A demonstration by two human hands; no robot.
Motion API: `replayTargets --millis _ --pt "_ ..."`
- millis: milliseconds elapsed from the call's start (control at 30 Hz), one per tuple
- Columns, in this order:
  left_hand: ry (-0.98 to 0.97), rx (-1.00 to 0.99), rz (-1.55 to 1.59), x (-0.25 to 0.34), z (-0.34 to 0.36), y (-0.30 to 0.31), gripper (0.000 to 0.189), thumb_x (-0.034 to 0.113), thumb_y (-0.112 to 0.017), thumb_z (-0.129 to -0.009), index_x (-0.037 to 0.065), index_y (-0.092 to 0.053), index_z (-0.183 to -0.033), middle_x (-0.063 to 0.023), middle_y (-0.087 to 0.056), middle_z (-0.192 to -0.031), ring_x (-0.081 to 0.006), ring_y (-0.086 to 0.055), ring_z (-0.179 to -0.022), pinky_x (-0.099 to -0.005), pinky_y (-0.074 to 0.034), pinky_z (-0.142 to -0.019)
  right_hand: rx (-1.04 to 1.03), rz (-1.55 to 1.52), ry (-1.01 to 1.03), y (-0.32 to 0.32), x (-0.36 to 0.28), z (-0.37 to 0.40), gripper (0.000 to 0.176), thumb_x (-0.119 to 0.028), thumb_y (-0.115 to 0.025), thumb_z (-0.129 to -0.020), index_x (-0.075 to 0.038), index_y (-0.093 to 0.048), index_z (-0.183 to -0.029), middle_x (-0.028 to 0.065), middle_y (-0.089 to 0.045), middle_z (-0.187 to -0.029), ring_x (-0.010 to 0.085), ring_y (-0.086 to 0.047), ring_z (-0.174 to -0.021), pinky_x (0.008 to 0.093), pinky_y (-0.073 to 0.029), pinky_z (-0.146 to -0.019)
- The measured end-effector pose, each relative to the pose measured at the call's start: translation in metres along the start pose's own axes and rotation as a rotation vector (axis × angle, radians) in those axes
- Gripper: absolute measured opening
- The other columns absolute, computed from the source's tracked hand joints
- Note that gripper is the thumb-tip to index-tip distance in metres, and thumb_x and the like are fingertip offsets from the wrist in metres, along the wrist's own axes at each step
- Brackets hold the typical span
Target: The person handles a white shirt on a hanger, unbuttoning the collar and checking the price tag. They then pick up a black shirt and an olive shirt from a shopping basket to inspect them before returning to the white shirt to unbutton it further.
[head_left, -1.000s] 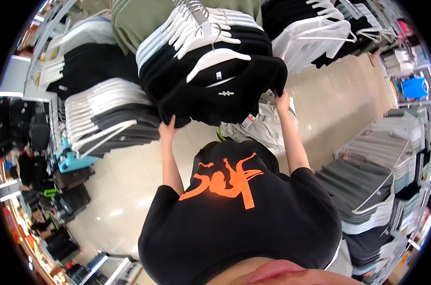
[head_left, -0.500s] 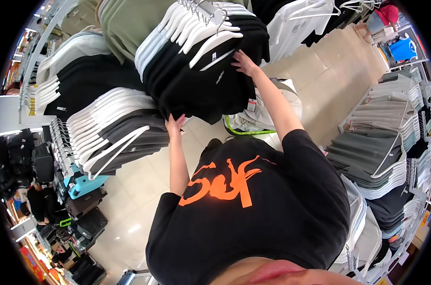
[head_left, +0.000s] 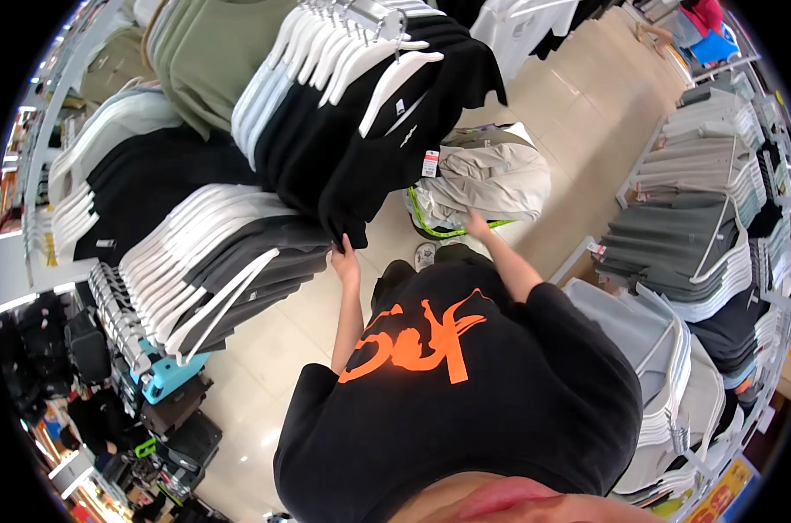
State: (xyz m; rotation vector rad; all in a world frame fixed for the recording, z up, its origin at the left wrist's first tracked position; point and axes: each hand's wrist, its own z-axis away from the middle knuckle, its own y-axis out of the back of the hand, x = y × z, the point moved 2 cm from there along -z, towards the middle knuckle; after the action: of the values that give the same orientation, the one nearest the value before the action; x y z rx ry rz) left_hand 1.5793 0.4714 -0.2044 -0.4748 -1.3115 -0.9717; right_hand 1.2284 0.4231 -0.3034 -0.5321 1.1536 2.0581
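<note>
My left hand pinches the lower edge of a black T-shirt. This shirt is the front one in a row on white hangers, and a white-and-red price tag shows at its side. My right hand is at the front of a pile of crumpled beige clothes, which sits in a basket with a bright green rim. Its fingers are small and blurred against the cloth, so I cannot make out whether they grip anything.
Dark grey garments hang just left of my left hand. Olive shirts hang behind them. Along the right runs another rack with folded grey clothes. Suitcases stand at lower left. A person in a pink top is far off at upper right.
My right hand has left the black T-shirt's shoulder and come down to the beige clothes in the basket. My left hand now holds the shirt's lower edge, pulled slightly toward me.
</note>
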Motion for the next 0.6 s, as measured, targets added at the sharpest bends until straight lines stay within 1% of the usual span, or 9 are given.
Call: replayTargets --millis 100,167,267,333,367,400,500,567,600 --pt "-0.002 -0.09 -0.329 -0.008 -0.004 -0.009 0.042 0.031 -0.051 -0.088 -0.009 -0.055 -0.098 -0.0151 -0.064 -0.075 -0.022 -0.063 -0.072 -0.0308 -0.05 -0.064 -0.049 0.152 -0.451 -0.025 0.127 0.079 0.051 -0.021 -0.053 -0.075 -0.006 -0.047 -0.123 0.0224 -0.05 -0.12 0.032 -0.048 -0.112 0.0359 -0.037 -0.096" --pt "-0.04 -0.139 -0.22 -0.04 -0.017 -0.02 0.038 0.032 -0.051 -0.088 -0.006 -0.058 -0.09 -0.0131 -0.063 -0.068 -0.0219 -0.062 -0.065 -0.0311 -0.049 -0.061 0.093 -0.412 -0.852 0.024 0.111 0.124 0.04 -0.021 -0.05 -0.076 -0.008 -0.056 -0.113 0.021 -0.059 -0.105 0.0295 -0.06 -0.092 0.0365 -0.047 -0.081" --pt "-0.053 -0.366 -0.315 -0.067 -0.026 -0.032 0.033 0.03 -0.05 -0.087 -0.001 -0.059 -0.081 -0.0115 -0.063 -0.066 -0.0209 -0.061 -0.06 -0.0304 -0.048 -0.057 0.521 0.033 -0.488 0.037 0.161 0.144 0.034 -0.021 -0.048 -0.077 -0.009 -0.06 -0.106 0.0167 -0.063 -0.091 0.0257 -0.062 -0.07 0.0364 -0.05 -0.063" --pt "-0.007 -0.574 -0.399 -0.126 -0.039 -0.029 0.024 0.022 -0.046 -0.085 0.003 -0.058 -0.075 -0.0101 -0.064 -0.069 -0.0202 -0.06 -0.055 -0.0301 -0.048 -0.054 0.509 -0.072 -0.554 0.029 0.179 0.146 0.033 -0.021 -0.048 -0.077 -0.008 -0.06 -0.105 0.0151 -0.064 -0.088 0.0257 -0.062 -0.07 0.036 -0.05 -0.062" --pt "0.245 -0.678 -0.56 -0.123 -0.033 -0.027 0.022 0.018 -0.045 -0.083 0.004 -0.059 -0.076 -0.0094 -0.064 -0.07 -0.0199 -0.06 -0.055 -0.0314 -0.048 -0.053 0.5 -0.124 -0.582 0.026 0.184 0.146 0.032 -0.02 -0.048 -0.077 -0.008 -0.06 -0.104 0.0143 -0.064 -0.087 0.0257 -0.062 -0.07 0.0357 -0.05 -0.062" --pt "0.503 -0.77 -0.719 -0.12 -0.025 -0.023 0.02 0.015 -0.043 -0.082 0.005 -0.06 -0.077 -0.0087 -0.064 -0.071 -0.0197 -0.059 -0.055 -0.0327 -0.048 -0.053 0.508 -0.2 -0.635 0.025 0.162 0.153 0.031 -0.019 -0.048 -0.078 -0.007 -0.061 -0.104 0.0158 -0.064 -0.091 0.0278 -0.062 -0.084 0.0357 -0.048 -0.074" --pt "0.538 -1.029 -1.126 -0.143 -0.015 -0.023 0.019 0.016 -0.045 -0.08 0.006 -0.061 -0.083 -0.0107 -0.064 -0.075 -0.0226 -0.062 -0.063 -0.0372 -0.049 -0.056 0.559 -0.131 -0.52 0.01 0.105 0.156 0.026 -0.018 -0.048 -0.078 -0.004 -0.063 -0.096 0.0186 -0.062 -0.096 0.0325 -0.058 -0.094 0.0384 -0.045 -0.083" --pt "-0.068 -1.276 -1.33 -0.165 -0.007 -0.044 0.018 0.017 -0.048 -0.079 0.007 -0.06 -0.088 -0.0122 -0.064 -0.081 -0.0265 -0.062 -0.071 -0.0387 -0.049 -0.06 0.126 0.014 -0.24 0.015 0.077 0.147 0.027 -0.017 -0.049 -0.076 -0.01 -0.061 -0.1 0.0192 -0.061 -0.096 0.035 -0.057 -0.093 0.0412 -0.044 -0.084" --pt "-0.39 -1.369 -1.406 -0.166 0.0 -0.051 0.019 0.017 -0.049 -0.078 0.008 -0.06 -0.09 -0.013 -0.064 -0.084 -0.0285 -0.062 -0.075 -0.0394 -0.049 -0.063 0.035 0.019 -0.072 0.016 0.07 0.141 0.028 -0.019 -0.049 -0.077 -0.012 -0.06 -0.102 0.0172 -0.061 -0.098 0.0334 -0.056 -0.095 0.0402 -0.044 -0.084"
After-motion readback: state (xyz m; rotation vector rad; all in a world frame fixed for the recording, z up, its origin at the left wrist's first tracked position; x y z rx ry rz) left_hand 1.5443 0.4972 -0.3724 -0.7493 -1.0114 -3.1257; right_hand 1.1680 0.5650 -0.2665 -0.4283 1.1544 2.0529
